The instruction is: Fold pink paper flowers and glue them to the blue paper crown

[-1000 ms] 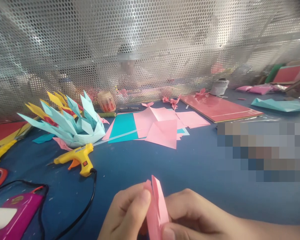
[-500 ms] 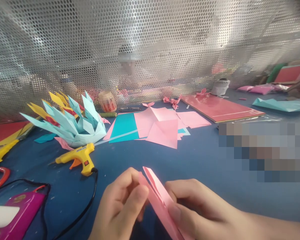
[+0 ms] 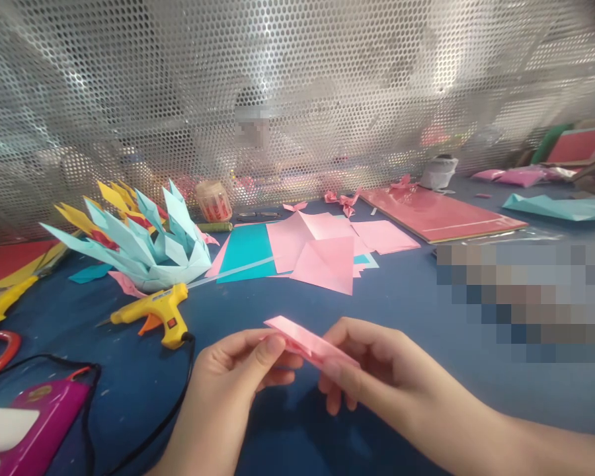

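A narrow piece of folded pink paper (image 3: 310, 342) is held a little above the blue table, tilted down to the right. My left hand (image 3: 242, 370) pinches its left end between thumb and fingers. Its right part is gripped by my right hand (image 3: 377, 363), thumb on the near side and fingers behind. Beyond the hands lie loose pink paper sheets (image 3: 324, 264) overlapping a teal sheet (image 3: 245, 251). To the left of my left hand a yellow glue gun (image 3: 153, 313) rests on its side, its black cord running toward me.
Pointed light-blue folded paper (image 3: 149, 254) stands behind the glue gun. A magenta device (image 3: 54, 423) and red scissor handles (image 3: 2, 350) lie at near left. A red board (image 3: 441, 215) lies at back right, before a perforated metal screen (image 3: 297, 79). A blurred patch covers the right side.
The folded pink paper has been raised and turned from a steep slant to a flatter one. Both hands moved with it, the right one slightly upward. The table items look the same.
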`<state>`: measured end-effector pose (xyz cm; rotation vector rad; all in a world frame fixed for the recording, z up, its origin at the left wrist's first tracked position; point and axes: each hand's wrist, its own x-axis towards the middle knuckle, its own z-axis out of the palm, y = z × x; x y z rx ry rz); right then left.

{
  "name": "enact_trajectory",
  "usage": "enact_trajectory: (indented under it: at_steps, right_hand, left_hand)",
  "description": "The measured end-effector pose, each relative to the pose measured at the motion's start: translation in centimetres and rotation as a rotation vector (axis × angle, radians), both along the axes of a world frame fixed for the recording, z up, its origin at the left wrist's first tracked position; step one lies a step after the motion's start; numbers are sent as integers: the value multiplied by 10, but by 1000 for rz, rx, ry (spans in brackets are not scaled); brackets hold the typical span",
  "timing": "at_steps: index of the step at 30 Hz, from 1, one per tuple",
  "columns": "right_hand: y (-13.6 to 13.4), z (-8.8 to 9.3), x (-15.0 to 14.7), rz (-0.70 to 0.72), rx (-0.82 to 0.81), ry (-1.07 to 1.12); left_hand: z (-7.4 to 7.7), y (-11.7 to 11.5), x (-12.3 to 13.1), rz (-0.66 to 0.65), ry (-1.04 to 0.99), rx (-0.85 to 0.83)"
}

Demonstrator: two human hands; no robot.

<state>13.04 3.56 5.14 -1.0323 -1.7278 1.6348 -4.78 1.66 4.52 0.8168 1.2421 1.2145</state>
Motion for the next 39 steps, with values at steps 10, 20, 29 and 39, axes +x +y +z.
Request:
enact_trajectory:
  at_steps: [10, 20, 29, 39]
  right_hand:
    - [11, -1, 5, -84, 7, 15]
    - [15, -2, 12, -200, 255, -75]
    - [23, 2, 13, -294, 128, 70]
    - [16, -5, 9, -149, 14, 301]
  left_hand:
    - [3, 1, 4, 31, -88, -16]
    - [3, 8, -4, 26, 222, 154]
    - [1, 5, 2, -177, -27, 55]
    - [5, 7, -1, -485, 186, 19]
